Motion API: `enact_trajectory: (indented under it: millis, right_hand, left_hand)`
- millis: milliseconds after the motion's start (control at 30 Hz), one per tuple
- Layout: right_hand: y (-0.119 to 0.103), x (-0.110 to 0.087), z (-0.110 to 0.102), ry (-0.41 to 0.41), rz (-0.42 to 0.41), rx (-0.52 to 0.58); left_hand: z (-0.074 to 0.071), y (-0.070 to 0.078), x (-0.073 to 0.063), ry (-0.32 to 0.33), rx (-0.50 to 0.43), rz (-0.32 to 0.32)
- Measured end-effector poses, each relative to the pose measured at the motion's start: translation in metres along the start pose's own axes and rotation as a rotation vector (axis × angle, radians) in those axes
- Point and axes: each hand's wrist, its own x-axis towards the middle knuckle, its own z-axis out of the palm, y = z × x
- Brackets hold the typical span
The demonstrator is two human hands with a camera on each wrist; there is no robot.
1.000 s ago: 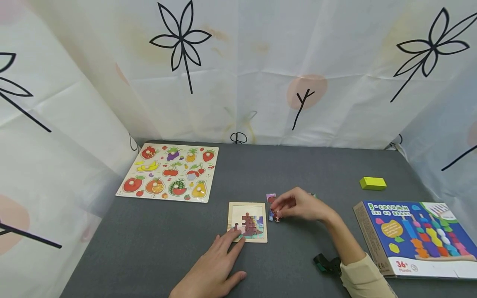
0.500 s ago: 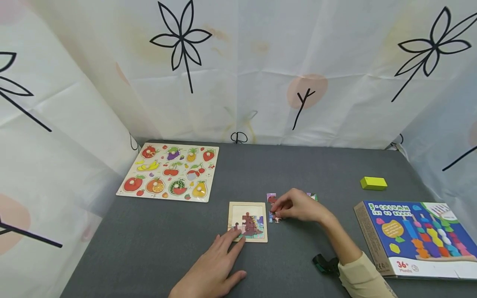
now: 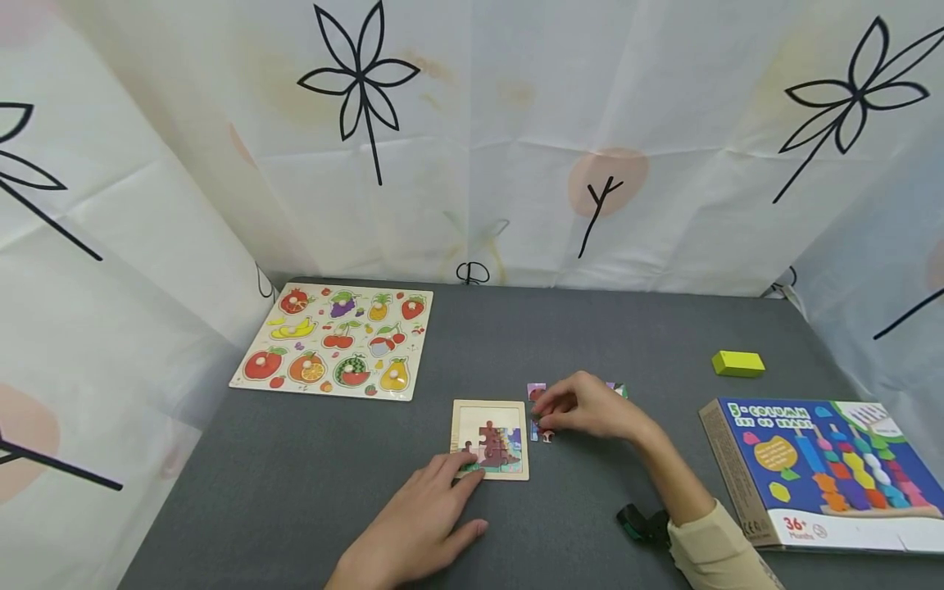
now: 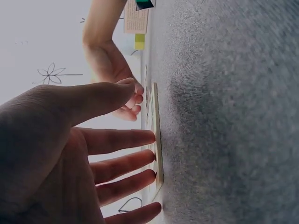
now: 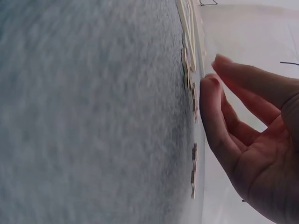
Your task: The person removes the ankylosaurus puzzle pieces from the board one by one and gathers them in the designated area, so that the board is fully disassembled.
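A small wooden jigsaw tray (image 3: 490,405) lies on the grey table, its lower right part filled with brown and coloured pieces. My left hand (image 3: 420,516) rests with spread fingers on its lower left corner; in the left wrist view the fingertips (image 4: 148,136) touch the tray's edge. Just right of the tray are several loose jigsaw pieces (image 3: 536,391), partly covered by my right hand (image 3: 590,407). Its thumb and forefinger come close together over them. In the right wrist view these fingertips (image 5: 211,84) are just above the pieces (image 5: 194,100); I cannot tell whether they pinch one.
A fruit peg puzzle board (image 3: 332,344) lies at the back left. To the right are a yellow-green block (image 3: 738,363) and a blue bead-set box (image 3: 833,467). More jigsaw pieces (image 3: 619,388) lie behind my right hand, and a black strap (image 3: 643,524) is by the right forearm.
My right hand has shifted slightly over the loose pieces, uncovering some at its far side. The left hand has slid a little down and left, still on the tray.
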Motion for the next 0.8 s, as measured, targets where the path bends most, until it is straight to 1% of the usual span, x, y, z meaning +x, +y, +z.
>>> enact_trajectory:
  millis: [67, 133, 267, 400, 633, 800]
  right_hand:
    - [0.000, 0.002, 0.001, -0.003, -0.017, 0.016]
    - [0.000, 0.004, 0.003, -0.004, -0.033, 0.035]
    - [-0.002, 0.010, 0.010, -0.016, -0.054, 0.066]
    - [-0.005, 0.017, 0.018, -0.048, -0.071, 0.089]
    - [-0.011, 0.027, 0.028, -0.083, -0.073, 0.103]
    - [-0.017, 0.036, 0.036, -0.124, -0.065, 0.123]
  left_hand:
    - [0.000, 0.001, 0.001, 0.005, 0.001, 0.002]
    - [0.000, 0.001, 0.003, 0.017, 0.005, 0.017]
    - [0.001, 0.003, 0.005, 0.047, 0.016, 0.061]
    - [0.003, 0.006, 0.006, 0.058, 0.023, 0.100]
    - [0.006, 0.008, 0.009, 0.067, 0.035, 0.125]
    - [0.009, 0.008, 0.009, 0.088, 0.063, 0.150]
